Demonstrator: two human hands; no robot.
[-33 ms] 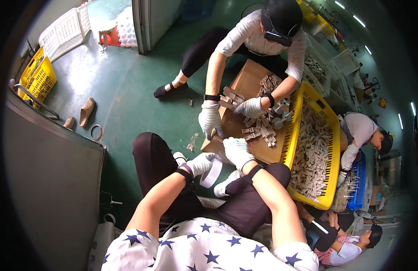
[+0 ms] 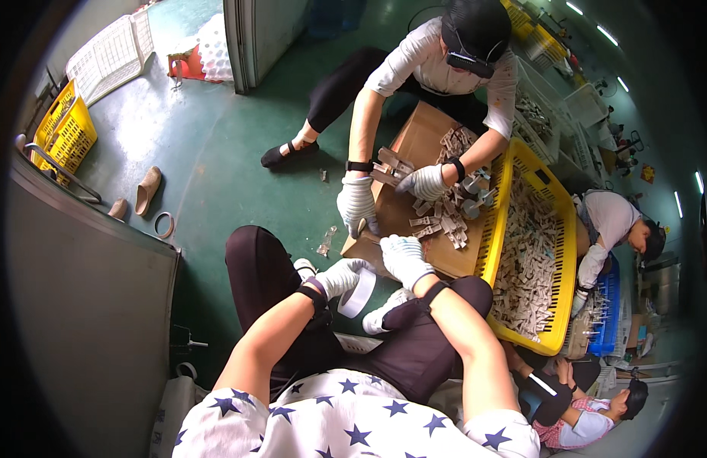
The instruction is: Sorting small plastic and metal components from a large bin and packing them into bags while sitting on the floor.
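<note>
My left hand, in a white striped glove, is closed on a roll of tape that hangs below its fingers. At the near edge of a cardboard box, my right hand, gloved alike, has its fingers curled together. What they pinch is hidden. Opposite me, a co-worker's gloved hand rests at the box's left corner. That person's other hand lies by several pale clothes pegs on top of the box.
A yellow crate full of pegs stands against the box on the right. Beyond it, another person bends over a blue crate. Clear plastic scraps lie on the green floor, left of the box. Shoes and a tape ring lie farther left.
</note>
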